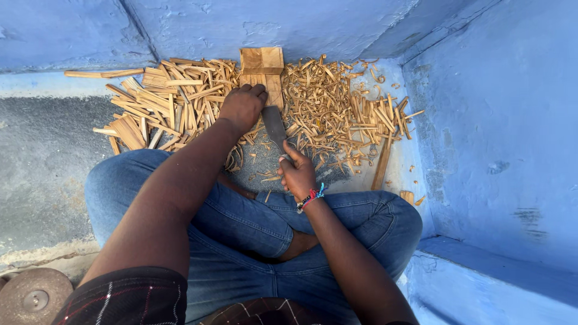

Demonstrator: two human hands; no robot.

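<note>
Now right hand (297,174) fingers grip the blade (274,126), pointing away toward the wooden block (262,69) under left hand (242,107).

- Pale tan wood strips (162,102) and curled shavings (325,108), upper centre.
- Blue painted walls (500,132); grey speckled floor (42,150), left.
- Blue denim jeans (241,222), centre.
- Dark grey blade (274,125).
- Red-and-turquoise wristband (311,197).
- Dark plaid sleeve (126,298), lower left.

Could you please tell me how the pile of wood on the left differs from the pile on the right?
The left pile is mostly straight, flat sticks; the right pile is mostly thin, curled shavings with a few straight strips. The left pile's pieces look broader and thicker, the right pile's finer and tangled. The left hand rests at the left pile's edge; the right hand holds a blade nearer the right pile. Both are pale wood on the floor.
</note>
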